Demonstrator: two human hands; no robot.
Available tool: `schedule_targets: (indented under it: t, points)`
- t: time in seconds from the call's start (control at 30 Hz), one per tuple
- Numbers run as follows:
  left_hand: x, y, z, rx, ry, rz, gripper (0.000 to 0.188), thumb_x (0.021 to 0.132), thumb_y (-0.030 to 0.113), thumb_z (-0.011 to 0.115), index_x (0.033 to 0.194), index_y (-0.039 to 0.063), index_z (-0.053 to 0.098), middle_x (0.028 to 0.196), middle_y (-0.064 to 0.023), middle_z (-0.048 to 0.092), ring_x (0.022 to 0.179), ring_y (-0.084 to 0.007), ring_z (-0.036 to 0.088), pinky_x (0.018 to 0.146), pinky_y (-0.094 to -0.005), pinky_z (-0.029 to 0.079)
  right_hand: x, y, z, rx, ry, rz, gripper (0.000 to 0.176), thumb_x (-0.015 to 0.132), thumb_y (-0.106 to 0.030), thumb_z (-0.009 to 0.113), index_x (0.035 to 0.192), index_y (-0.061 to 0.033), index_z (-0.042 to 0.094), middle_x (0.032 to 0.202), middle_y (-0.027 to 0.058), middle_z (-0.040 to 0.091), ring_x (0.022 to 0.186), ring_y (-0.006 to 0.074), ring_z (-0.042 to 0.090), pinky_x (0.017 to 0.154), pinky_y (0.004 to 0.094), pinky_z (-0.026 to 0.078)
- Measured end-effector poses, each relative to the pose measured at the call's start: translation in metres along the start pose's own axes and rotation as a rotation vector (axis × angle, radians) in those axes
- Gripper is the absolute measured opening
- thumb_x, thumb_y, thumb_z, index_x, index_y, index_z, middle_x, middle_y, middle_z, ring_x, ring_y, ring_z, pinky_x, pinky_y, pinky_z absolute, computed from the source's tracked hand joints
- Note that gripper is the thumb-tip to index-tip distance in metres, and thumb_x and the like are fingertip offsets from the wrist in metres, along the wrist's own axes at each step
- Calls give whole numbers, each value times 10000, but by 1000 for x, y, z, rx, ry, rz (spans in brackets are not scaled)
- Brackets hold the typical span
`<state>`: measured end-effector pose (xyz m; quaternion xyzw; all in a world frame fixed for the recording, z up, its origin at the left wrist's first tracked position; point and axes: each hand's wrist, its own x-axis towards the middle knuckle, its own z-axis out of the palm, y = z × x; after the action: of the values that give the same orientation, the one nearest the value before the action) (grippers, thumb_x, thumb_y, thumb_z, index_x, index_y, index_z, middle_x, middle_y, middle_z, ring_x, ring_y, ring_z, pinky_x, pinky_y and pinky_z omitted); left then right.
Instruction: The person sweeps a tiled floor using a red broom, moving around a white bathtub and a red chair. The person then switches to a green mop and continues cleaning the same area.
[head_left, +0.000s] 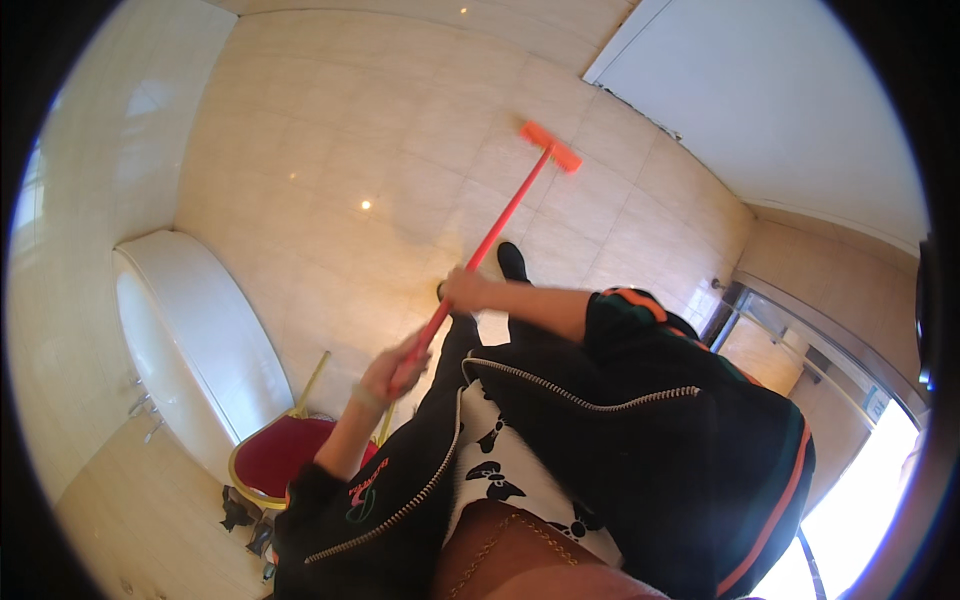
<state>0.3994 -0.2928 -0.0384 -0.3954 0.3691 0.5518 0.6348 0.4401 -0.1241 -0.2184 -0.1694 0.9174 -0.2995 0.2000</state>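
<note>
A long-handled floor brush reaches across the middle of the view. Both of my hands grip its red handle (510, 210). My right hand (466, 289) is closed around the middle of the handle, above my shoes. Lower down, near the handle's end, my left hand (397, 367) is wrapped around it and slightly blurred. The orange brush head (551, 146) is at the far end, over the beige tiled floor (420, 150), with bristles showing along its edge. Whether the bristles press on the tiles is hard to tell.
A white bathtub (214, 330) with metal taps (142, 405) stands at the left. Close to my left arm is a red-seated chair (281, 454) with a gold frame. A white door (750, 97) fills the upper right. A glass-panelled frame (825, 345) is at the right.
</note>
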Motion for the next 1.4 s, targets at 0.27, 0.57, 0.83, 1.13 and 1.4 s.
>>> schedule_targets:
  t: [0.27,0.57,0.83,1.13,1.4]
  points:
    - [118,23,80,-302,-468,-43,180,896,193,448,1046,92,442,623,-4,411,394,-34,312,307,-138,249,-25,151,-57,-222,-66,82,107,638,-175,609,663,-71,605,672,128,564,758,319,544,676,421,456]
    - [-64,-102,-80,-362,64,23,369,928,254,363,1291,203,319,736,9,409,413,-18,265,289,-120,211,4,-114,33,57,-283,-99,89,660,-156,574,725,-117,621,815,63,589,862,260,520,628,475,442]
    - [89,-32,-19,-369,-503,236,212,912,260,411,934,60,479,544,27,384,356,-32,288,289,-157,230,35,45,-13,-399,-214,157,149,724,-188,543,823,-120,631,1042,185,503,1066,332,418,732,442,437]
    - [7,-103,-138,-287,-204,354,291,922,237,385,1189,126,421,594,3,407,410,-37,321,307,-142,259,54,-105,59,-378,-292,102,348,693,-180,551,903,91,609,1083,487,340,1056,607,328,821,651,313]
    - [-83,-170,-176,-794,-247,193,255,921,267,388,1078,71,431,554,36,339,364,-15,240,283,-134,214,53,-214,111,-447,-318,-104,337,682,-113,560,916,128,586,1088,488,334,1022,633,333,772,623,377]
